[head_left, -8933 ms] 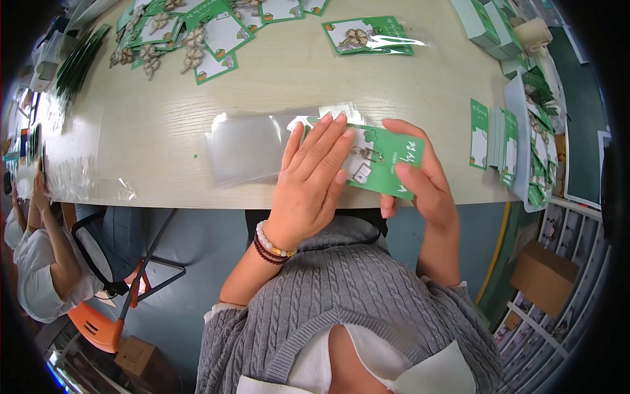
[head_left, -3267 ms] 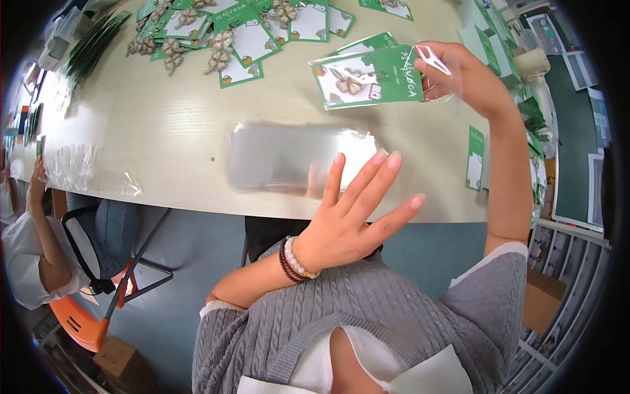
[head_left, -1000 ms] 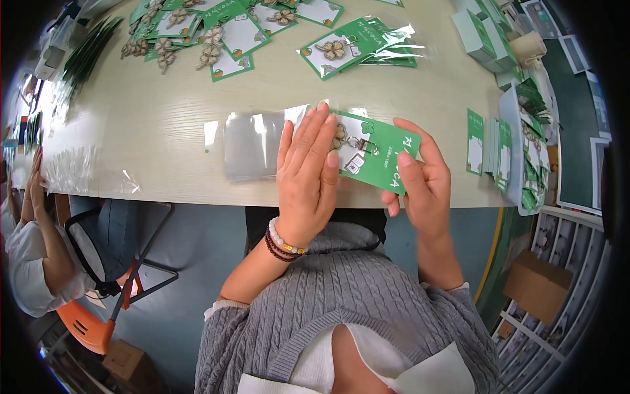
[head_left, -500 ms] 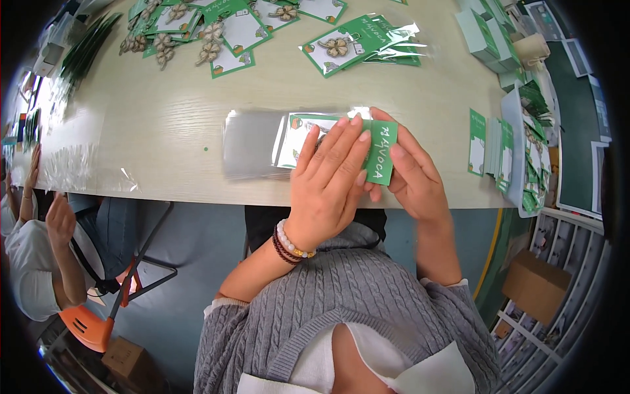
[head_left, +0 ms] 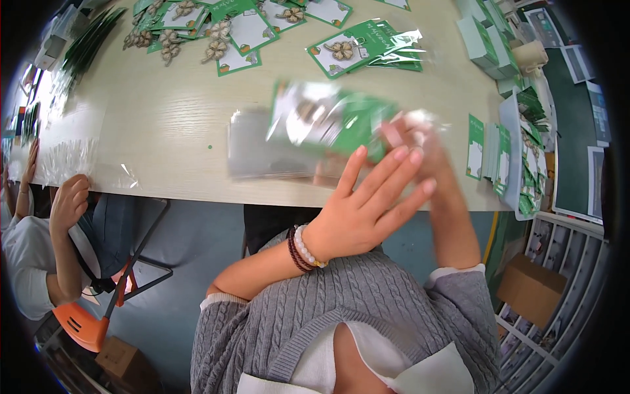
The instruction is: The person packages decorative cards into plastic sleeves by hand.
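Note:
My right hand, blurred by motion, grips the right end of a green-and-white card in a clear plastic sleeve. The card is lifted and tilted above the table, and a brownish charm on its white half is smeared. Just below it, my left hand is open, fingers stretched toward the right hand, with nothing in it. Under the card's left part lies a stack of clear plastic sleeves, partly hidden.
Bagged cards with clover charms lie at the far middle, more cards left of them. A white bin of cards stands right, beside upright green cards. At left, a person's hand is near loose clear sleeves.
The card has risen off the sleeve stack and swung up and away in my right hand. My left hand has come off the card, moving right and nearer to me, fingers spread.

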A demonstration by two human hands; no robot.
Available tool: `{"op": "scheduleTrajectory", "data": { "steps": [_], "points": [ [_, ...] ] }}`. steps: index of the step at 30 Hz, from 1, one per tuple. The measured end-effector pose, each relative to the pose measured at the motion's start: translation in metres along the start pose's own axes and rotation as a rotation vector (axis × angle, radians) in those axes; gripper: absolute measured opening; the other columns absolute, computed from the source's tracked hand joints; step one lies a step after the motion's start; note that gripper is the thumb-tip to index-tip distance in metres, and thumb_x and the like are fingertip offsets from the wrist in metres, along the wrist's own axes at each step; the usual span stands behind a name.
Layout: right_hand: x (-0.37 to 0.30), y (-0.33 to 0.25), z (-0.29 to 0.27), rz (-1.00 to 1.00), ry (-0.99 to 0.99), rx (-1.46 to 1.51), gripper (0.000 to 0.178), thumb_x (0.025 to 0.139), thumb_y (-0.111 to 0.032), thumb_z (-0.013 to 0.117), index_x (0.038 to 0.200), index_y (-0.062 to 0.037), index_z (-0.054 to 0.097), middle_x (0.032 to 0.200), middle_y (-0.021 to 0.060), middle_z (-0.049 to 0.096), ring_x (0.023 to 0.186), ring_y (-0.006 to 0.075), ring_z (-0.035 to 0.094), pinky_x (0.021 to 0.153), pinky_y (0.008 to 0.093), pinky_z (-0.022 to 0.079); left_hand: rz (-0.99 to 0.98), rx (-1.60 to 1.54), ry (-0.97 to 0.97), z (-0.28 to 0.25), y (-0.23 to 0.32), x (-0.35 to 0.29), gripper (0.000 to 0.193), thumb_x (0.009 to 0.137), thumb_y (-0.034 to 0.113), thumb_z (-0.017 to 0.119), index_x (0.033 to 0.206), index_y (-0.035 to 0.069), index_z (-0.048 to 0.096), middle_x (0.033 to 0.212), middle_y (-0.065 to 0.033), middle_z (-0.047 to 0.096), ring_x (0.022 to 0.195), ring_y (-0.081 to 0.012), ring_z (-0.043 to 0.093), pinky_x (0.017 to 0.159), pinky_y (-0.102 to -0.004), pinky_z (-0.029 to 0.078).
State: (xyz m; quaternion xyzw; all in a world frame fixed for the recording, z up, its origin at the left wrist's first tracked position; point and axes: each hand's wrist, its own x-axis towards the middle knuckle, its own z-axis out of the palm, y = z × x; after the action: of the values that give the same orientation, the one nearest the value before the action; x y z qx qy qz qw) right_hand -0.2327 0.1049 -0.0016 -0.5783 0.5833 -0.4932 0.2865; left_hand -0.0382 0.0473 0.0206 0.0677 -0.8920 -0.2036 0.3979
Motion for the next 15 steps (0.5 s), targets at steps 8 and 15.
{"op": "scheduleTrajectory", "data": {
  "steps": [8,15],
  "points": [
    [0.061,-0.083,-0.031,0.361,-0.015,-0.181,0.027,0.098,-0.022,0.051,0.084,0.0003,0.054,0.069,0.0018,0.052,0.056,0.0151,0.058,0.064,0.0278,0.057,0.012,-0.059,0.050,0.001,-0.005,-0.008,0.055,0.077,0.014,0.067,0.129,0.013,0.049,0.142,-0.0217,0.041,0.130,-0.0360,0.043,0.107,-0.0620,0.021],
    [0.111,-0.086,-0.053,0.615,-0.196,-0.140,0.033,0.096,-0.030,0.055,0.098,0.0021,0.059,0.075,0.0039,0.061,0.066,0.0145,0.066,0.060,0.0245,0.056,-0.154,-0.030,-0.093,-0.011,-0.017,0.011,0.070,0.078,0.025,0.069,0.139,0.006,0.039,0.146,-0.0226,0.033,0.136,-0.0357,0.033,0.109,-0.0587,0.019]
  ]
}}
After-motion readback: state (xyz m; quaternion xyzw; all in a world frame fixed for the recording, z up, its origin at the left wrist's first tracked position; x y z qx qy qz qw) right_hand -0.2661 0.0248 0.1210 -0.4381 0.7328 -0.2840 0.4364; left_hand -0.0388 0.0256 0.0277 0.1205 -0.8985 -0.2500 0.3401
